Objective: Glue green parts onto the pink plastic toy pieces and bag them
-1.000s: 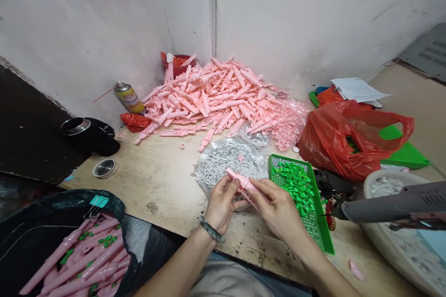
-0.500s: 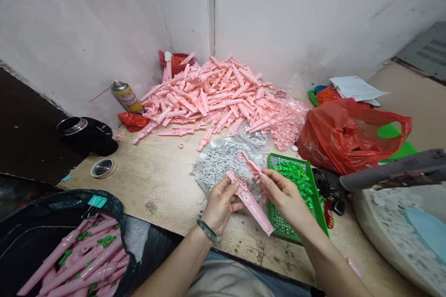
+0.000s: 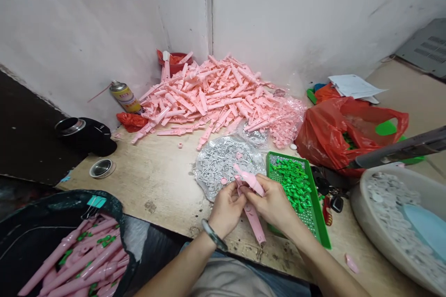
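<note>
My left hand (image 3: 226, 211) grips a long pink plastic part (image 3: 254, 218), whose lower end sticks out below my fingers. My right hand (image 3: 273, 205) pinches a shorter pink plastic part (image 3: 249, 180) against the top of it. My fingers hide where the two parts meet. Both hands are above the table, just in front of a silver plastic bag of small grey parts (image 3: 223, 167). A green perforated tray of bright green parts (image 3: 296, 185) lies right of my right hand. A large heap of pink plastic parts (image 3: 216, 95) lies beyond.
At the lower left, a black bag (image 3: 68, 250) holds long pink-and-green pieces. On the right are a grey bowl of white parts (image 3: 393, 213), a long grey tool (image 3: 400, 151) and a red plastic bag (image 3: 348, 134). A spray can (image 3: 125, 97) stands by the wall.
My hands have come closer together, bringing the two pink parts into contact. The grey tool has risen higher at the right, leaving more of the bowl in view.
</note>
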`<state>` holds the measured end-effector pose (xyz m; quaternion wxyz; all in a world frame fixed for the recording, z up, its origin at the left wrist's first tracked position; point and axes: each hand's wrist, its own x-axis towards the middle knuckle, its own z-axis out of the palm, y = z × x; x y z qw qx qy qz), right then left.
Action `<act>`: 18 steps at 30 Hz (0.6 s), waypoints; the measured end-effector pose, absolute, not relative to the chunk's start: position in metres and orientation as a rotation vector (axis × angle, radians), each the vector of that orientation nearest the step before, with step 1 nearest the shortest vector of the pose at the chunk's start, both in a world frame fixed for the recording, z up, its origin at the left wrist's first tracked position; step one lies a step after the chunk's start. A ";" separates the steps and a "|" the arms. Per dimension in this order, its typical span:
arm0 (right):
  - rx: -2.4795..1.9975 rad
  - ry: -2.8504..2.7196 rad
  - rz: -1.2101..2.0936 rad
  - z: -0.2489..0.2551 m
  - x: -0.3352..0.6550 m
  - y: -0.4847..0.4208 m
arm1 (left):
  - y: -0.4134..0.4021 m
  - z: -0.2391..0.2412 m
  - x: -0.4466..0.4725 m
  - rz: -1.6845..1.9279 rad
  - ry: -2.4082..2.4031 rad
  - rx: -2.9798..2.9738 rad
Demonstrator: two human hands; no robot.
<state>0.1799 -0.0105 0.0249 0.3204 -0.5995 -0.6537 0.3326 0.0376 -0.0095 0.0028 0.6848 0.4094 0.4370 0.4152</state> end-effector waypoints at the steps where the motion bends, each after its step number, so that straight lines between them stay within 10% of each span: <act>1: -1.625 -1.782 0.809 0.026 0.179 -0.009 | -0.009 0.002 0.037 0.930 0.972 0.954; 8: -1.880 -1.918 0.651 0.032 0.174 -0.001 | -0.010 0.002 0.033 0.793 0.898 0.762; 18: -1.426 -1.285 1.392 0.020 0.178 0.006 | -0.010 0.011 0.028 0.739 0.843 0.623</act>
